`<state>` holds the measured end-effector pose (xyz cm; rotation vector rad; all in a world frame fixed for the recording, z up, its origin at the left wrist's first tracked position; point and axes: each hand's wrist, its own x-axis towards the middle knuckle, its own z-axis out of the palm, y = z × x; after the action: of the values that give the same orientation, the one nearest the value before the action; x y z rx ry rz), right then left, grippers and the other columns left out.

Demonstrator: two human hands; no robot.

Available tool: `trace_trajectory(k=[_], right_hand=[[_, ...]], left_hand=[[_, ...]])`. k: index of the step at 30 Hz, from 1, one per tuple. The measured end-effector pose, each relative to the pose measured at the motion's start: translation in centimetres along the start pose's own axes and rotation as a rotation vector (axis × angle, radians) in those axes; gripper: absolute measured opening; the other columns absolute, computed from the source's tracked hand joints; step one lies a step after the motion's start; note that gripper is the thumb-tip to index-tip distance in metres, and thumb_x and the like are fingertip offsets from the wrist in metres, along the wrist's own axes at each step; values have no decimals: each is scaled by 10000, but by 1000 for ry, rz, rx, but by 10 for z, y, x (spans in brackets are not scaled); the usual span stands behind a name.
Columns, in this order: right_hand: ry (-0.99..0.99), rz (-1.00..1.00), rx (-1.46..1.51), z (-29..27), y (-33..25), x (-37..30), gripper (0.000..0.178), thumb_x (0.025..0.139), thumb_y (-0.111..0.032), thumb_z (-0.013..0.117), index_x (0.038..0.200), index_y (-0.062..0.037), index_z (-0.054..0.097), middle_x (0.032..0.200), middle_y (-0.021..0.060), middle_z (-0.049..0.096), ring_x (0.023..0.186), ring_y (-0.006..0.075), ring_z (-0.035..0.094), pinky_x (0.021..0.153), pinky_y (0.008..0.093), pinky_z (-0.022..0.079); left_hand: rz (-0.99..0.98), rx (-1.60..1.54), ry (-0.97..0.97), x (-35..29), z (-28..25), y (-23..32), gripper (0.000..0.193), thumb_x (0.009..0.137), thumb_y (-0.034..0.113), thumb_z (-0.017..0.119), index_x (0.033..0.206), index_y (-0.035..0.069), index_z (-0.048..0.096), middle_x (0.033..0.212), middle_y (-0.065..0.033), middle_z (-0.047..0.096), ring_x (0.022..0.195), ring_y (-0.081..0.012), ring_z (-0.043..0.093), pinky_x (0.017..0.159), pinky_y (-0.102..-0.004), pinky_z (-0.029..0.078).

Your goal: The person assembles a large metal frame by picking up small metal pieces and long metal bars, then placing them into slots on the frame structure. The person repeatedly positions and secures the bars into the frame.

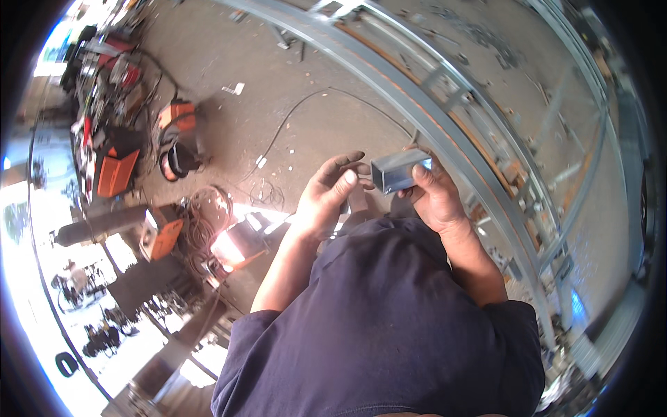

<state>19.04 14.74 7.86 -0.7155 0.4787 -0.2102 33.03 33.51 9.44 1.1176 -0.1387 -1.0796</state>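
Here, seen from the head: a short grey metal tube point(394, 174) in mid-air.
The right hand point(439, 198) closes thumb and fingers around its right end; the left hand point(330, 191), half-open, loosely curled, is just beside the other.

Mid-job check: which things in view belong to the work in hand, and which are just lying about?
In hand:
- short metal box tube, held in the right hand
- left hand, close to the tube's open end

Apparently just lying about:
- thin dark cable
- coiled reddish hose
- orange-fronted machine
- white scrap
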Motion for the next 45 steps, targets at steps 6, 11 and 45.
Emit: trace_trajectory(k=[6,11,45], right_hand=[[-127,-48,-451,81,26,95,496,968,-154,770,1384,-24,534,1144,53,628,1034,118,608,867,274,541],[-231,-61,-466,128,49,176,815,943,-212,804,1565,5,325,1267,149,572,1093,198,630,904,310,569],[-513,-186,-866,442,112,635,270,1019,-168,702,1252,-72,606,1146,43,640,1002,130,640,845,293,545]], left_hand=[[-17,-135,85,12,-63,33,782,939,471,763,1484,8,448,1314,-162,603,1104,-243,654,849,-377,571],[122,-356,360,53,-105,65,663,996,393,716,1476,48,415,1304,-133,583,1102,-225,626,870,-395,566],[232,-208,498,257,-463,400,649,853,232,820,1376,-57,567,1093,-113,690,948,-184,678,868,-318,535]])
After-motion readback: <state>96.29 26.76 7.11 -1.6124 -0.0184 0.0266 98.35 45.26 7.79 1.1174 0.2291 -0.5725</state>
